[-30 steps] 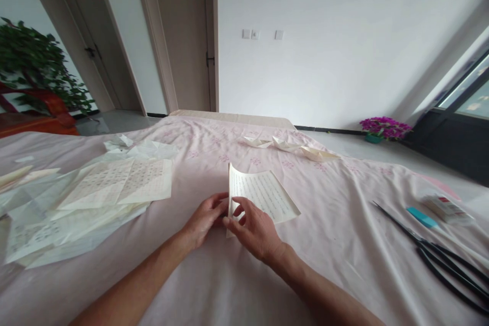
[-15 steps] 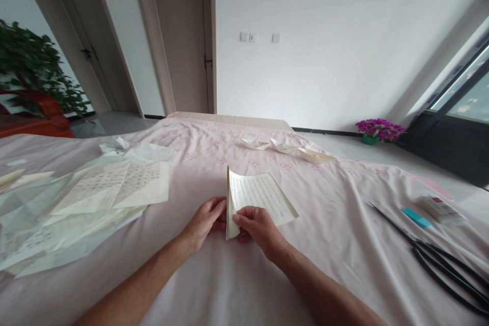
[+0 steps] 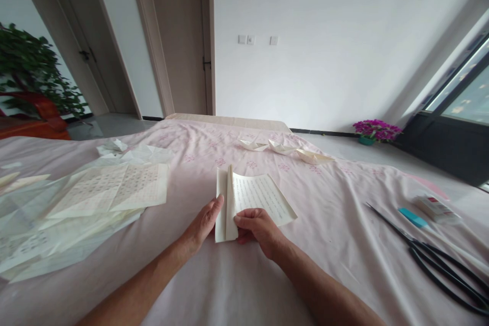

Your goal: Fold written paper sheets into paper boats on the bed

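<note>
A written sheet of paper (image 3: 263, 196) with pleated folds along its left side is held just above the cloth in front of me. My right hand (image 3: 257, 229) pinches its near edge by the folds, thumb on top and fingers underneath. At the left flap my left hand (image 3: 206, 221) grips the edge, its thumb lying on the paper and its other fingers hidden behind. The flap on the left is blank, while rows of writing cover the wider right part.
Loose written sheets (image 3: 110, 191) lie in a pile at left. Several folded paper boats (image 3: 282, 147) stand in a row farther back. At right are black-handled scissors (image 3: 416, 244), a blue eraser (image 3: 412, 217) and a small white box (image 3: 435, 208), all on the pink tablecloth (image 3: 317, 254).
The left flap has swung outward to the left, so its blank face now shows. My left thumb has moved onto it. My right hand keeps its pinch.
</note>
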### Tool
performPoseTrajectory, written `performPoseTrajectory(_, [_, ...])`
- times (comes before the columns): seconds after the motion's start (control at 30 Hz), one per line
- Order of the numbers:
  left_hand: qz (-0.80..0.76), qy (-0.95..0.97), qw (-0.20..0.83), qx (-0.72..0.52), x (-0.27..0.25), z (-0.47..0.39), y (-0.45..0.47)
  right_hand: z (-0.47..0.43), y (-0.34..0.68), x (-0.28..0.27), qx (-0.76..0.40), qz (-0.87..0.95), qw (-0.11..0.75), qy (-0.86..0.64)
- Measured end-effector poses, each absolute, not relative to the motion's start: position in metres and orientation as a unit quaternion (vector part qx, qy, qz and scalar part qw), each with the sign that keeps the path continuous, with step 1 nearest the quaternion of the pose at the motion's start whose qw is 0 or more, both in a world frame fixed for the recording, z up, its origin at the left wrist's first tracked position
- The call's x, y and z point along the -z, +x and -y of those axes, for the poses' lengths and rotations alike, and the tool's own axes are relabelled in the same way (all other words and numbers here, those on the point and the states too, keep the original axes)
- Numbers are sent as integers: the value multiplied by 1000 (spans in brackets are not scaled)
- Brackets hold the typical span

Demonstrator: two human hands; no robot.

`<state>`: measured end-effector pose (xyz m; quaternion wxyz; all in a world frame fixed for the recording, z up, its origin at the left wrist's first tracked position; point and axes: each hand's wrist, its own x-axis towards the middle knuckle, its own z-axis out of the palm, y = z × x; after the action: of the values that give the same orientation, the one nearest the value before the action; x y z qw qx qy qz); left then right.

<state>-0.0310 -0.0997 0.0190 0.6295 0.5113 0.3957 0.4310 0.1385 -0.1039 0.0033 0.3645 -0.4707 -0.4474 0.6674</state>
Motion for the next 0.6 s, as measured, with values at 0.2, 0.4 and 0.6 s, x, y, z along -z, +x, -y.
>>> performPoseTrajectory(0.2, [-405,534,612,-420,-21,99,-30,103,141,-9,-680,438,342,-478])
performPoseTrajectory(0.4, [-469,504,588,-425,4,92,-29,106,131,-6,-625,467,379,-498])
performPoseTrajectory(0.6, [-494,431,589,-473,7,70,-59,91,181,-45,-456,535,449,-552])
